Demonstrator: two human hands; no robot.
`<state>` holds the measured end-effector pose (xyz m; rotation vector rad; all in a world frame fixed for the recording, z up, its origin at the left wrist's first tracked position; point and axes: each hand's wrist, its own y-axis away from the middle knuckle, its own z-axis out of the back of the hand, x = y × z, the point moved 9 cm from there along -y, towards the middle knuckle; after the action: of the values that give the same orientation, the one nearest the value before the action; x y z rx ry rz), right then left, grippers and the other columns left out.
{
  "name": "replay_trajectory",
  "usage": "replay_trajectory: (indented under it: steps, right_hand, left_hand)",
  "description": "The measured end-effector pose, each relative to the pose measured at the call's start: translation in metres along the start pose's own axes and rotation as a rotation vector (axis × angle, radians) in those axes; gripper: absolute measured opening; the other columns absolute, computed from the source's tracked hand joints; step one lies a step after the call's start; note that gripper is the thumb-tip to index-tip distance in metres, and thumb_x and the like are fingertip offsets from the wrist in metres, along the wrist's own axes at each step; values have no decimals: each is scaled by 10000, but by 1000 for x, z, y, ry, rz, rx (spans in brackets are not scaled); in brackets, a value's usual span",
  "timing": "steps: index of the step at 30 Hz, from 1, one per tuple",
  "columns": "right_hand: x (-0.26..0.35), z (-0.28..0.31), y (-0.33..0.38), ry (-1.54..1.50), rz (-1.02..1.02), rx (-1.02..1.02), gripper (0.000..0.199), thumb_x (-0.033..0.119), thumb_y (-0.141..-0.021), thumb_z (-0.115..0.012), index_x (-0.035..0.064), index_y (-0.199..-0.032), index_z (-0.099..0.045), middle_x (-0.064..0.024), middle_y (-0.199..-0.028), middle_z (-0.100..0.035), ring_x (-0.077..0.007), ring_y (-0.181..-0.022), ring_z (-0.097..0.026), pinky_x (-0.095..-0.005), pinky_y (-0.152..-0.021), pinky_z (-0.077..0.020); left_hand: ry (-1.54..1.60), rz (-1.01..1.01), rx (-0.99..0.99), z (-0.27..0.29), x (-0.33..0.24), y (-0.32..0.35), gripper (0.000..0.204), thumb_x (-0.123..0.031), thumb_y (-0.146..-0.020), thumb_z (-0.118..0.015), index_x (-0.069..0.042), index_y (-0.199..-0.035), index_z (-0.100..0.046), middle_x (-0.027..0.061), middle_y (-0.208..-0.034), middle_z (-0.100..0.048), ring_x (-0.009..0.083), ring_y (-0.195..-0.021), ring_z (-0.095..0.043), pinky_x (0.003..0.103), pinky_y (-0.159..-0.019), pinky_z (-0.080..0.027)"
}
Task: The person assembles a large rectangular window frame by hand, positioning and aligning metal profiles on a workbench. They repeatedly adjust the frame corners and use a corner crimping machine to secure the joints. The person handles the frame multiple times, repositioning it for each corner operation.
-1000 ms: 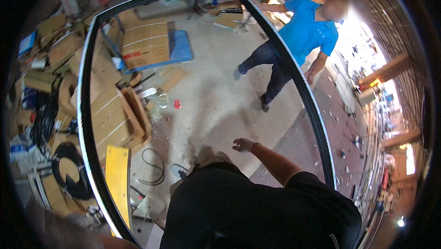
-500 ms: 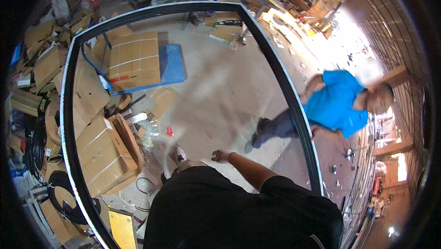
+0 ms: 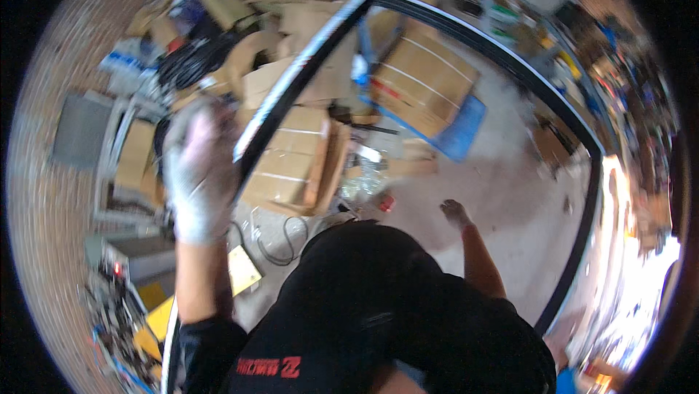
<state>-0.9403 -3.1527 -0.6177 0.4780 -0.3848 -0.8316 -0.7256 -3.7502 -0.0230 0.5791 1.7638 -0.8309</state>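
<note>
A large rectangular frame (image 3: 520, 68), black inside with a pale outer edge, stretches around the area before me. My left hand (image 3: 200, 168), in a pale glove and blurred by motion, is raised at the frame's left bar, apparently closed around it; part of the bar is hidden behind the hand and forearm. My right hand (image 3: 455, 212) hangs low inside the frame's outline, away from its bars, with loosely bent fingers and nothing visible in it.
Strapped cardboard boxes (image 3: 287, 154) lie beyond the left bar, and another carton (image 3: 422, 77) rests on a blue platform (image 3: 466, 128). A yellow board (image 3: 244, 270) and a loose cable (image 3: 280, 252) are near my left side. Part of a co-worker (image 3: 559, 354) shows at the lower right.
My left hand has come into view at the left bar. The view has swung left, so frame and boxes sit farther right. The co-worker in blue has mostly left the picture.
</note>
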Motion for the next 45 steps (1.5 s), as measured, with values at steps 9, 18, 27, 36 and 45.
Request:
replay_trajectory:
  steps: [9, 18, 27, 36, 45]
  right_hand:
    - [-6, 212, -72, -238, -179, -38, 400, 312, -1050, -559, 76, -1348, -684, -209, -1350, -703, -383, -1219, -680, -499, -1084, -506]
    - [3, 414, -113, -76, -122, -538, 495, 351, -1010, -683, 32, -1388, -662, -235, -1398, -660, -413, -1294, -621, -496, -1123, -480]
    - [-146, 602, -122, 218, -397, -886, 915, 530, -832, -839, 101, -1572, -512, -190, -1612, -492, -379, -1511, -420, -508, -1287, -290]
    - [-312, 543, -161, 95, -564, -388, 873, 753, -810, -755, 75, -1350, -644, -221, -1283, -726, -403, -1217, -682, -501, -1047, -536]
    - [-330, 543, -168, 238, -345, -650, 924, 845, -864, -607, 11, -1249, -710, -283, -1124, -754, -436, -1041, -746, -519, -847, -591]
  left_hand:
    - [523, 37, -154, -6, 26, -84, 226, -121, -975, -795, 4, -1160, -756, 71, -985, -726, 196, -882, -663, 337, -808, -518]
    - [576, 23, -106, 6, 46, -105, 465, -133, -1046, -666, 1, -1482, -576, 116, -1247, -721, 216, -1092, -697, 359, -966, -548]
    - [-1527, 233, 28, 51, 234, -82, 1166, -721, -731, -839, 9, -1554, -452, 277, -1381, -612, 478, -1261, -588, 567, -1124, -422]
    - [-1719, 565, -81, 126, 282, -26, 707, -653, -710, -885, -29, -978, -688, 197, -1025, -697, 413, -1011, -655, 503, -909, -531]
    - [-1593, 464, -129, 97, 243, -34, 595, -537, -718, -924, -36, -844, -628, 177, -897, -645, 409, -890, -616, 493, -820, -510]
